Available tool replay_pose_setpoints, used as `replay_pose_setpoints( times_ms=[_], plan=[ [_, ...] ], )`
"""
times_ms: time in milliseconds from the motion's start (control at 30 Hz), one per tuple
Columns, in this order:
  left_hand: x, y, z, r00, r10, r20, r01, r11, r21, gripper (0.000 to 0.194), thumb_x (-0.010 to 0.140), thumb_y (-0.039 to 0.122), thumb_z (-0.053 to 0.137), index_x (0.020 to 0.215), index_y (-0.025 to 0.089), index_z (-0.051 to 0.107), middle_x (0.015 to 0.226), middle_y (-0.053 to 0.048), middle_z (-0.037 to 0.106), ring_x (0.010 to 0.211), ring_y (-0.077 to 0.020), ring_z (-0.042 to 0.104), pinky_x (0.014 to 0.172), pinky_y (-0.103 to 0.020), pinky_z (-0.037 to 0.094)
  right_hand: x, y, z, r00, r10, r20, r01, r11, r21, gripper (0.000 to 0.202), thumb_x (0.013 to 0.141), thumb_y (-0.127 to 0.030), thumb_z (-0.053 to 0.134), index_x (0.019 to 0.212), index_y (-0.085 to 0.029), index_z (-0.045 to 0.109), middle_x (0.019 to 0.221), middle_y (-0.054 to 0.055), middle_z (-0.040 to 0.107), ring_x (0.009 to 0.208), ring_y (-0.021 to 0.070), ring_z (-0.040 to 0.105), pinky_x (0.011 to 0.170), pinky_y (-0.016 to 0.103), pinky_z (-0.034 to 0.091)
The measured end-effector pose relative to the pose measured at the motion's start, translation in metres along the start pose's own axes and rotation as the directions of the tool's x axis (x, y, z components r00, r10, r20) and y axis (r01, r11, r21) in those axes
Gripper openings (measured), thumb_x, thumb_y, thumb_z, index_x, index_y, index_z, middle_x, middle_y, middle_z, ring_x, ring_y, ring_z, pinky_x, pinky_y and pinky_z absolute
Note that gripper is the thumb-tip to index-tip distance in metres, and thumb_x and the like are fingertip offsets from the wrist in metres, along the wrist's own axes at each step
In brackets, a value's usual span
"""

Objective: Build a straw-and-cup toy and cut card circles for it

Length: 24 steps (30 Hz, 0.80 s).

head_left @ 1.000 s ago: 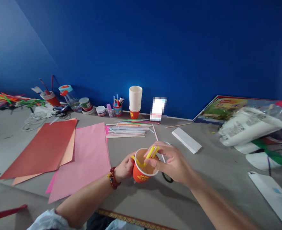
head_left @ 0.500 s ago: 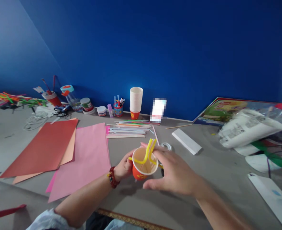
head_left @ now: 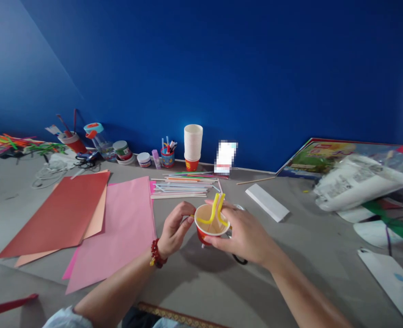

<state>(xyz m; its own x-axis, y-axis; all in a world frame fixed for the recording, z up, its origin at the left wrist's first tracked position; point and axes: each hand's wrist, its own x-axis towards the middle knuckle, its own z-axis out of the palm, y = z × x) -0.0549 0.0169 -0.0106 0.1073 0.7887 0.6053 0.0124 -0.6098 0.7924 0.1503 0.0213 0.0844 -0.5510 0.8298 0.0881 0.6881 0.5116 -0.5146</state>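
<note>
Over at the far left, thin bright sticks (head_left: 8, 142) lie in a loose heap on the grey worktop (head_left: 184, 291). Then comes a red sheet (head_left: 58, 212) over a peach one, with a cup of brushes (head_left: 73, 143) behind, next to a clear bottle (head_left: 100, 141) with a blue and orange top. A pale pink sheet (head_left: 119, 228) follows, and along the wall stand a white tub (head_left: 144, 160), a purple glue stick (head_left: 156, 159) and a blue pen pot (head_left: 167, 158).

Here's the left hand (head_left: 176, 230), beaded bracelet (head_left: 156, 253) on the wrist, its grip pinched together on the outer end of a yellow straw (head_left: 206, 220) at the red paper cup's near-left side. Behind are the loose straws (head_left: 184, 187) and a tall stack of white cups (head_left: 193, 142).

Centre now: the red paper cup (head_left: 203, 236), mouth up and slightly tilted, held between the hands, yellow pieces bending up out of it. Whether its base touches the worktop, I can't tell. The right hand (head_left: 245, 234) has its grip clamped around the cup, thumb in front, fingers behind.

Further right, a folded white strip (head_left: 267, 202) lies flat, then a crumpled plastic bag (head_left: 359, 182) rests near a colourful board (head_left: 324, 157).
</note>
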Motion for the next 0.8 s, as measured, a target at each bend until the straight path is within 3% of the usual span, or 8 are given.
replay_pose_setpoints(
  times_ms=[200, 467, 700, 800],
  plan=[
    [-0.003, 0.002, 0.002, 0.999, -0.045, -0.027, 0.046, 0.999, 0.013, 0.014, 0.098, 0.022, 0.045, 0.091, 0.019, 0.057, 0.094, -0.008, 0.060, 0.087, -0.0191, 0.057, 0.080, -0.034, 0.046, 0.003, 0.001, -0.007, 0.998, 0.042, 0.049, -0.043, 0.999, 0.015, 0.051, 0.078, -0.043, 0.070, 0.125, -0.024, 0.060, 0.119, 0.010, 0.070, 0.100, 0.0309, 0.069, 0.087, 0.041, 0.052],
    [-0.002, 0.005, 0.001, 0.996, -0.014, -0.085, 0.018, 0.999, 0.045, 0.014, 0.097, 0.019, 0.046, 0.089, 0.019, 0.057, 0.094, -0.006, 0.061, 0.087, -0.0183, 0.057, 0.081, -0.034, 0.045, 0.001, -0.005, -0.009, 0.997, 0.058, 0.052, -0.059, 0.998, 0.023, 0.049, 0.080, -0.045, 0.068, 0.123, -0.021, 0.061, 0.117, 0.011, 0.069, 0.097, 0.0302, 0.069, 0.084, 0.040, 0.051],
    [-0.003, 0.005, 0.004, 0.998, 0.014, -0.056, -0.009, 0.995, 0.095, 0.012, 0.097, 0.020, 0.045, 0.095, 0.019, 0.056, 0.097, -0.008, 0.061, 0.089, -0.0191, 0.058, 0.081, -0.035, 0.047, 0.001, 0.003, -0.016, 0.991, 0.045, 0.123, -0.055, 0.995, 0.080, 0.079, 0.068, -0.057, 0.077, 0.134, -0.021, 0.052, 0.129, 0.013, 0.064, 0.107, 0.0332, 0.066, 0.086, 0.042, 0.052],
    [-0.005, 0.004, 0.005, 1.000, 0.026, -0.013, -0.024, 0.992, 0.127, 0.009, 0.096, 0.019, 0.047, 0.096, 0.019, 0.056, 0.097, -0.009, 0.062, 0.090, -0.0200, 0.059, 0.081, -0.036, 0.048, 0.003, 0.003, -0.014, 0.993, 0.025, 0.118, -0.039, 0.992, 0.121, 0.086, 0.064, -0.053, 0.081, 0.138, -0.023, 0.049, 0.139, 0.012, 0.058, 0.117, 0.0341, 0.062, 0.094, 0.043, 0.049]
  ],
)
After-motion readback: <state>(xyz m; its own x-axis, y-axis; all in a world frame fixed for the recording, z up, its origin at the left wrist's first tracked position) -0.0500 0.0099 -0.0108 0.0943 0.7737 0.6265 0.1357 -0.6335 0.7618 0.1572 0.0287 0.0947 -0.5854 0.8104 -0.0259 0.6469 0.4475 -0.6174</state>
